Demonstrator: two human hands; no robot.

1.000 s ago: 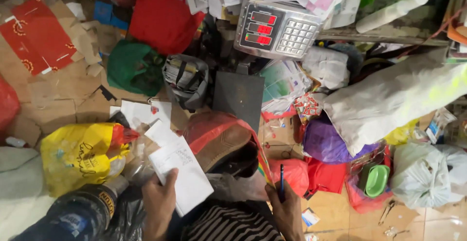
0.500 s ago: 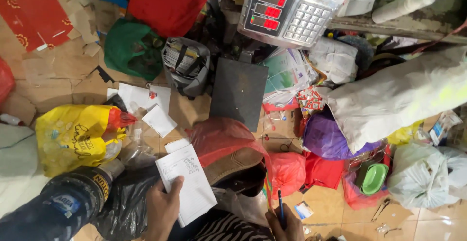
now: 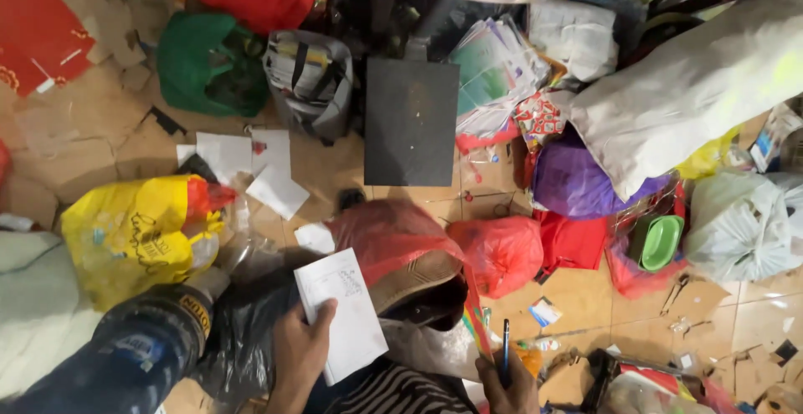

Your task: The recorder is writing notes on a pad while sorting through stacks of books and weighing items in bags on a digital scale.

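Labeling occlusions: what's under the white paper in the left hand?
Under the white paper, the left hand grips its lower-left corner. A black plastic bag and a striped garment show around its edges. Whatever lies directly beneath the sheet is covered.

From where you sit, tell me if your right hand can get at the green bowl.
Probably yes: the right hand holds a pen, and only bare floor tiles lie toward the green bowl.
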